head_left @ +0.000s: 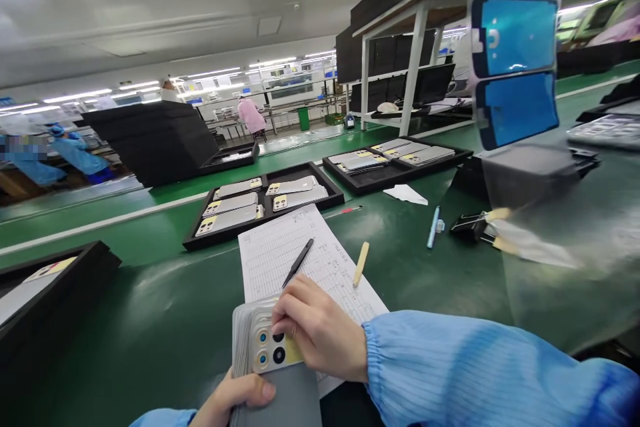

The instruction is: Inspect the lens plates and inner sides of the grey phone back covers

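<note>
A stack of grey phone back covers (280,395) fills the lower middle of the view, its camera ends pointing away from me. My left hand (235,397) grips the stack from the left, with the thumb on the top cover. Over the camera area, my right hand (320,327) is closed, thumb and forefinger pinched at the lens openings. What the pinch holds, if anything, is hidden. Beneath lies a printed form sheet (280,247), and on it are black tweezers (299,262) and a cream-coloured stick (361,264).
Black trays (225,240) with more covers stand beyond the sheet and at left. A blue pen (433,227), a white scrap (406,194) and a black binder clip (469,227) lie to the right. A strip of blue film pieces (520,37) hangs at upper right.
</note>
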Available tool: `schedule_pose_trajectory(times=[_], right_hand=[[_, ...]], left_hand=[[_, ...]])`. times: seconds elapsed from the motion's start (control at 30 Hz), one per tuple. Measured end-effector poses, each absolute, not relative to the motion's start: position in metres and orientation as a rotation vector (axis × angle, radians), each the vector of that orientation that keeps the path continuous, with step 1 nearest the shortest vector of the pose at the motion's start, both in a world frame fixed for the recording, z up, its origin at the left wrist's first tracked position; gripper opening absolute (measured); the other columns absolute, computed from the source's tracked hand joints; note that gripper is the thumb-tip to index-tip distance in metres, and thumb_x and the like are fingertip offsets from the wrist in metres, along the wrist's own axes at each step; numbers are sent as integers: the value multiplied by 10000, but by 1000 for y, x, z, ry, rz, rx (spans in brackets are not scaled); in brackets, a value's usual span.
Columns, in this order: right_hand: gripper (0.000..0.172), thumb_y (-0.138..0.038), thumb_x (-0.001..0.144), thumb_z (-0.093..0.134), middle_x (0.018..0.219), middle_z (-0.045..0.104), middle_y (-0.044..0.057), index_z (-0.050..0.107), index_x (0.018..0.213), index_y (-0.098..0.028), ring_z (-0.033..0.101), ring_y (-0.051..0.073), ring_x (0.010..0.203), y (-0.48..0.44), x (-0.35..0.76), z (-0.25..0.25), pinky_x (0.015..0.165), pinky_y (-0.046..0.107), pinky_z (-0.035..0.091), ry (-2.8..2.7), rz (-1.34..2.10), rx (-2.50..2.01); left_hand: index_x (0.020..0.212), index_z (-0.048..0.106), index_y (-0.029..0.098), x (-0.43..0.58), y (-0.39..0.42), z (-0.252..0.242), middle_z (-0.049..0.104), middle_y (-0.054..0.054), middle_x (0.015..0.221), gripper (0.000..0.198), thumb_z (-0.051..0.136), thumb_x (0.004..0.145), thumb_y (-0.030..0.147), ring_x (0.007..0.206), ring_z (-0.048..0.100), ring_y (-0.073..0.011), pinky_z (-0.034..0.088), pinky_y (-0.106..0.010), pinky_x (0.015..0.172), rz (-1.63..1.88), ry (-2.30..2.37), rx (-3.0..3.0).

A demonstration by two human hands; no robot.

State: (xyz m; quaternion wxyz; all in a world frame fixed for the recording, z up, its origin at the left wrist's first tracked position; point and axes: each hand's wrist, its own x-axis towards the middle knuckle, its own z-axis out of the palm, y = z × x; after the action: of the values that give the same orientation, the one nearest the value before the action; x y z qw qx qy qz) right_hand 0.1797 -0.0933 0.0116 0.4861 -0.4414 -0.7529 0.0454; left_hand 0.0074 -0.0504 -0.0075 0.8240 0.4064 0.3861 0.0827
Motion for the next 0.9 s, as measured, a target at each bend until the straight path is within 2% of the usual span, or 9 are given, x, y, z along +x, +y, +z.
schedule_pose_trajectory(times=[0.1,0.2,0.47,0.77,0.9], right_hand=[[186,-86,832,392,726,562,78,514,701,-138,458,169,722,-95,179,12,643,286,446,-1851,98,-1051],[180,-80,836,385,733,554,79,510,719,-136,456,172,731,-95,180,10,654,296,446,-1848,95,-1046],[145,-65,839,398,747,526,64,504,777,-142,459,162,730,-97,181,7,641,300,446,-1839,149,-1014],[189,8,785,448,746,525,53,510,830,-165,465,165,697,-100,185,0,585,308,442,-1915,102,-959],[182,-5,775,472,738,558,63,548,842,-156,472,174,696,-104,185,1,572,307,453,-1980,-20,-920]], left_hand=[[860,615,173,7,-50,-5,622,3,789,314,627,549,219,728,564,-177,423,-275,697,182,805,884],[852,619,173,9,-53,-5,619,-6,800,306,619,549,213,731,564,-188,425,-287,697,199,807,834],[814,600,131,16,-57,-1,603,-23,662,354,629,469,203,577,521,-139,414,-252,575,223,798,728],[879,605,101,16,-59,1,592,-15,631,387,552,497,122,576,527,-140,391,-257,579,255,731,693],[814,616,98,15,-58,-3,596,-26,612,339,536,486,124,576,527,-149,385,-273,591,247,717,630]])
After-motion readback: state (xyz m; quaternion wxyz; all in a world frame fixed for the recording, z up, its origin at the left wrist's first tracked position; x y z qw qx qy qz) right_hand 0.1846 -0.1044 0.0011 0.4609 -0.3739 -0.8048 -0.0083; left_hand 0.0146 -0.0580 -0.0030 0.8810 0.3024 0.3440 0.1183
